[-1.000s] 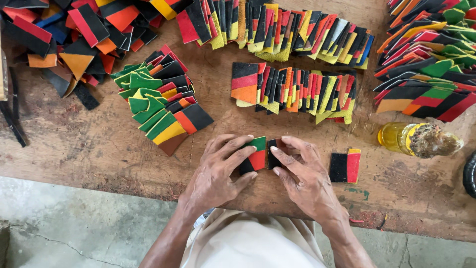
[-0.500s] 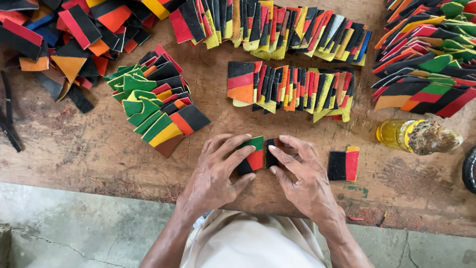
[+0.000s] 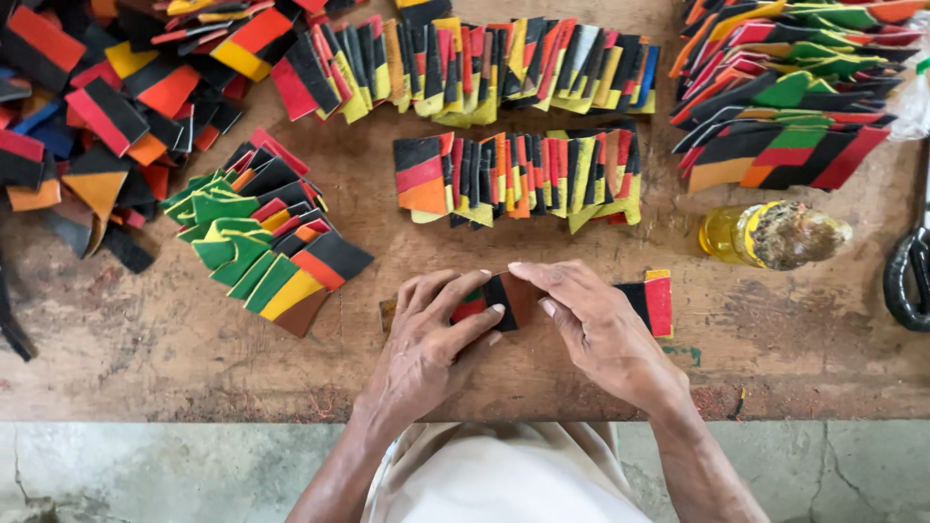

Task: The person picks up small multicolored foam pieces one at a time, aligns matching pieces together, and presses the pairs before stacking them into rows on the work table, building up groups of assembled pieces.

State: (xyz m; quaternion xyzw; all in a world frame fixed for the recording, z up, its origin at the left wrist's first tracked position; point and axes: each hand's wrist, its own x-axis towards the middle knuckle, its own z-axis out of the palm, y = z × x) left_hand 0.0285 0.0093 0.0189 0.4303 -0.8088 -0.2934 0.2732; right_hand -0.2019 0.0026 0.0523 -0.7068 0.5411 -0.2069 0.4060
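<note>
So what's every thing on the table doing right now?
Left hand: pressing down on the striped piece.
Right hand: fingers on the same piece.
Striped piece: flat on the table, held between both hands.
Black and red piece: lying flat, untouched.
Bottle of yellow liquid: on its side.
Rows of coloured pieces: overlapped, leaning.
Scissors: at the edge, partly out of view.

We're looking down into a small craft workshop: a worn, stained wooden tabletop (image 3: 145, 378) over bare concrete floor (image 3: 145, 475), heaped colourful cut pieces (image 3: 513, 179) in rows, scissors (image 3: 906, 281) at its right edge, an oil bottle (image 3: 765, 235) beside them.
</note>
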